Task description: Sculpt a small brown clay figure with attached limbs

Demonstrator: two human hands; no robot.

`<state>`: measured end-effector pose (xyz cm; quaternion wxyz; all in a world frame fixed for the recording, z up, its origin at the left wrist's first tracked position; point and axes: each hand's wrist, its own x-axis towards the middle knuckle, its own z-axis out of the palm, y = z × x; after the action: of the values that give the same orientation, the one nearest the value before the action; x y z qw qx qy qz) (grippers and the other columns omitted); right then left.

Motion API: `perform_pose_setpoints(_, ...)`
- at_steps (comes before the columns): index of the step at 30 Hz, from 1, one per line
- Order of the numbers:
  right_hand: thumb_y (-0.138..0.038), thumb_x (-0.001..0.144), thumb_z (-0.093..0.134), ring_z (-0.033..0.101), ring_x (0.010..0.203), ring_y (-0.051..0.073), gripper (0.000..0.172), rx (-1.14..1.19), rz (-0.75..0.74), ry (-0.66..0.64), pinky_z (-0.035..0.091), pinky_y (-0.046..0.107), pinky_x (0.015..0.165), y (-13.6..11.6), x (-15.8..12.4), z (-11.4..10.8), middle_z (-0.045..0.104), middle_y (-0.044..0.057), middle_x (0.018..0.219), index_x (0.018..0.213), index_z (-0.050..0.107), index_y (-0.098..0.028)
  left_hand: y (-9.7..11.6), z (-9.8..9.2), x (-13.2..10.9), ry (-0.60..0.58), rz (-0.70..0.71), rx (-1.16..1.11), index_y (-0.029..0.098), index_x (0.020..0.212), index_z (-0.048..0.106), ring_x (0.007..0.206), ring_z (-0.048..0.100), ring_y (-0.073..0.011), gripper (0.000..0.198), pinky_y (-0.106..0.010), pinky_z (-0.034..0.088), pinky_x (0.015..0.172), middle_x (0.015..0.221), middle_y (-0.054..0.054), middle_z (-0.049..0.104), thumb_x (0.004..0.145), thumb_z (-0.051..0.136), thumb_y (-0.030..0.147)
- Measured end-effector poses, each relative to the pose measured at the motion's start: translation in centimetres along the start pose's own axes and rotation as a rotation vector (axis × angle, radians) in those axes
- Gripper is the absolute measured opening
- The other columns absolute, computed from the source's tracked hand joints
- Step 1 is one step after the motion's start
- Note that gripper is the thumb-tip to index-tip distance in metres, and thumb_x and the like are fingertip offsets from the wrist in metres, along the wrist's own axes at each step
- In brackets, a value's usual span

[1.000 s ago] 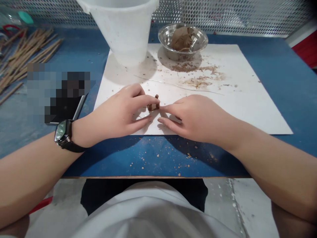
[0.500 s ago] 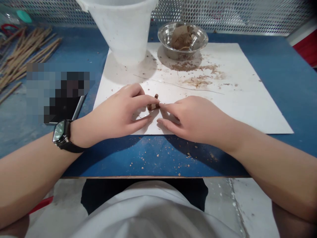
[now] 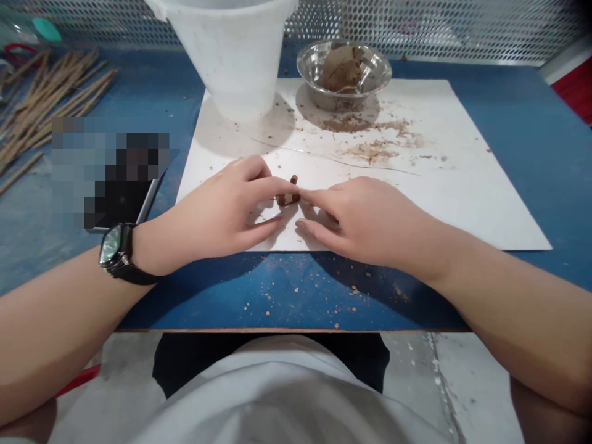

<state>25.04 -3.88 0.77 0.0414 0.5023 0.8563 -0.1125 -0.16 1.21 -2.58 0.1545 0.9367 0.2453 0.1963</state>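
A small piece of brown clay [image 3: 288,199] stands on the white board with a short stub [image 3: 294,179] rising from it. My left hand [image 3: 231,206] is curled about the clay from the left. Its index finger lies across the clay and hides part of it, while the thumb is apart below. From the right, my right hand [image 3: 365,216] touches the clay's edge with its index fingertip. The right thumb is apart from that finger, nearer the board's front edge. A black watch [image 3: 115,250] is on my left wrist.
The white board [image 3: 462,203] lies on a blue table [image 3: 185,308]. Behind the hands are a white bucket [image 3: 231,61], a metal bowl [image 3: 319,98] holding a clay lump [image 3: 342,68], and a thin wire [image 3: 333,160]. Sticks [image 3: 50,92] and a partly blurred phone [image 3: 118,203] lie left.
The whole view has shifted very slightly. Both hands keep their places at the clay, with no clear movement of the fingers.
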Motion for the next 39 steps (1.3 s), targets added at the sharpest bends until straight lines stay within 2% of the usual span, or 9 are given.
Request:
perform_pose_setpoints(8,-0.042,0.115,0.052,0.069,0.082,0.027,0.037,-0.033,0.056,-0.011,0.03,0.036,0.067,-0.1,0.2,-0.2,0.082,0.014,0.098,0.122,0.077,-0.016,-0.3,-0.1,0.1,0.018,-0.044,0.006,0.035,0.144,0.072,0.103,0.069,-0.0351,0.04,-0.059,0.062,0.091,0.113,-0.014,0.065,0.109,0.062,0.05)
perform_pose_setpoints(10,-0.042,0.115,0.051,0.07,0.085,0.028,0.037,-0.024,0.093,0.0,0.031,0.036,0.068,0.0,0.3,-0.3,0.082,0.015,0.1,0.118,0.077,-0.016,-0.8,0.1,0.1,0.046,-0.059,0.044,0.037,0.151,0.067,0.109,0.069,-0.0362,0.047,-0.06,0.061,0.097,0.118,-0.014,0.067,0.108,0.064,0.053)
perform_pose_setpoints(13,-0.042,0.115,0.052,0.07,0.085,0.027,0.036,-0.006,0.129,0.005,0.031,0.036,0.068,0.2,0.4,-0.2,0.082,0.015,0.1,0.112,0.077,-0.016,-1.7,0.7,0.1,0.1,-0.028,0.086,0.039,0.165,0.054,0.125,0.068,-0.0391,0.064,-0.064,0.058,0.108,0.136,-0.014,0.073,0.105,0.068,0.053)
perform_pose_setpoints(16,-0.041,0.114,0.053,0.068,0.084,0.026,0.036,0.012,0.13,0.012,0.031,0.036,0.068,0.4,0.7,-0.1,0.082,0.015,0.099,0.109,0.077,-0.015,-2.2,1.3,0.4,0.104,-0.023,0.083,0.038,0.171,0.049,0.127,0.071,-0.0392,0.074,-0.065,0.056,0.112,0.143,-0.012,0.077,0.102,0.073,0.049)
perform_pose_setpoints(20,-0.042,0.114,0.054,0.067,0.082,0.025,0.037,0.027,0.124,0.035,0.031,0.035,0.068,0.7,0.9,0.1,0.081,0.014,0.096,0.108,0.079,-0.015,-1.3,1.5,1.0,0.096,-0.147,0.096,0.028,0.165,0.058,0.129,0.074,-0.0396,0.071,-0.061,0.056,0.115,0.137,-0.012,0.081,0.099,0.075,0.046)
perform_pose_setpoints(24,-0.042,0.113,0.057,0.068,0.083,0.026,0.035,0.043,0.141,0.041,0.032,0.035,0.068,0.8,1.0,0.2,0.081,0.014,0.096,0.109,0.079,-0.016,0.2,1.3,1.5,0.069,-0.268,0.072,0.016,0.155,0.071,0.117,0.08,-0.0353,0.063,-0.05,0.059,0.108,0.12,-0.012,0.086,0.097,0.076,0.042)
perform_pose_setpoints(33,-0.044,0.113,0.057,0.065,0.081,0.025,0.035,0.058,0.133,0.053,0.032,0.036,0.067,0.9,1.1,0.4,0.079,0.012,0.093,0.104,0.078,-0.017,0.3,1.2,1.8,0.077,-0.337,-0.047,0.015,0.151,0.075,0.101,0.079,-0.0287,0.064,-0.045,0.062,0.1,0.115,-0.011,0.086,0.093,0.077,0.043)
perform_pose_setpoints(39,-0.047,0.11,0.065,0.068,0.083,0.026,0.034,0.056,0.124,0.076,0.036,0.036,0.071,1.4,1.9,0.6,0.08,0.011,0.092,0.106,0.08,-0.017,0.2,1.0,1.8,0.063,-0.331,-0.028,0.017,0.152,0.073,0.103,0.078,-0.0286,0.063,-0.045,0.061,0.1,0.118,-0.011,0.085,0.094,0.076,0.042)
